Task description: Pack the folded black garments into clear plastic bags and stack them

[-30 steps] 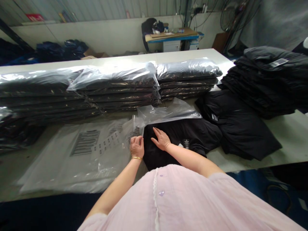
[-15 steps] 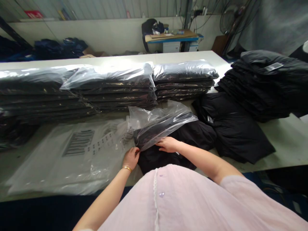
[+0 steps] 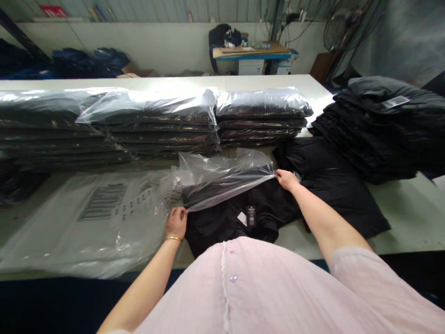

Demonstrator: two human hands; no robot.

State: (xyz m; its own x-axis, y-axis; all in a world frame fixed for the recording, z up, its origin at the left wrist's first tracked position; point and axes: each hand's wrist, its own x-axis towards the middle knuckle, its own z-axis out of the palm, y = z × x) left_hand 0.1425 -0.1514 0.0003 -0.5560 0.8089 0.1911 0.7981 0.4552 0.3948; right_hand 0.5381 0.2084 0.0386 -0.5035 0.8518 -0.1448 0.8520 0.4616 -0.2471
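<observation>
A clear plastic bag [image 3: 222,185] covers the far part of a folded black garment [image 3: 215,227] in front of me. My left hand [image 3: 176,222] pinches the near left corner of the bag's open edge. At the other end of that edge, my right hand [image 3: 287,180] grips the bag's right corner between thumb and fingers. The edge is stretched between both hands. The near part of the garment lies outside the bag, with a black label [image 3: 251,216] and a small white tag [image 3: 242,218] showing.
Flat printed plastic bags [image 3: 86,227] lie to the left. Stacks of bagged black garments [image 3: 156,125] line the back of the table [image 3: 229,82]. To the right are another folded black garment [image 3: 337,185] and a tall pile of black garments [image 3: 378,125].
My right hand has moved right, from the middle of the garment to the bag's right corner. The bag's edge is now pulled taut, and the garment's label and tag are uncovered.
</observation>
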